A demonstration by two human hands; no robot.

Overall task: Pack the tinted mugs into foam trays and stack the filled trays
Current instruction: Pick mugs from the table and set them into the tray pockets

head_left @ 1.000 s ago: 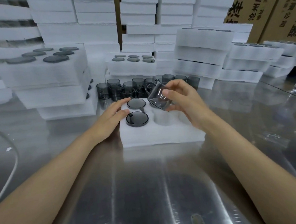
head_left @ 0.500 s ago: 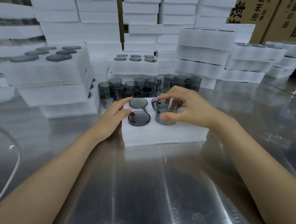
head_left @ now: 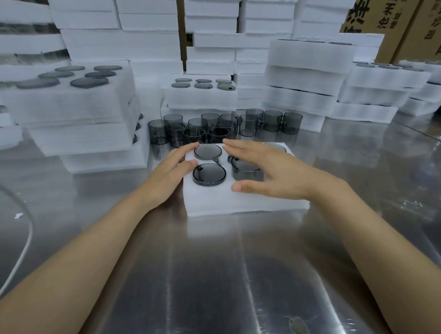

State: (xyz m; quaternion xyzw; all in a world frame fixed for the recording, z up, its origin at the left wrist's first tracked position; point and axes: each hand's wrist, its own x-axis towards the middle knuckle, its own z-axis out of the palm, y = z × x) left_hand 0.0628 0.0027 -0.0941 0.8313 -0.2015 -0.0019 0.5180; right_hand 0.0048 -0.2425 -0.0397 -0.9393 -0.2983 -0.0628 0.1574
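A white foam tray (head_left: 241, 202) lies on the steel table in front of me. Two smoky grey mugs sit upside down in its left holes, one at the back (head_left: 208, 151) and one at the front (head_left: 209, 174). A third mug (head_left: 246, 171) stands partly sunk in the front middle hole. My right hand (head_left: 268, 173) lies flat over that mug with straight fingers. My left hand (head_left: 171, 170) rests on the tray's left edge, fingers extended. Behind the tray stands a cluster of loose grey mugs (head_left: 225, 127).
Stacks of filled foam trays rise at the left (head_left: 78, 102), centre back (head_left: 201, 96) and right (head_left: 308, 67). Cardboard boxes (head_left: 398, 17) stand at the far right. A white cable (head_left: 26, 240) curves along the left of the table.
My right hand brought a mug down from the air into the front middle hole, let go of it and now lies flat over it. My left hand stayed on the tray.
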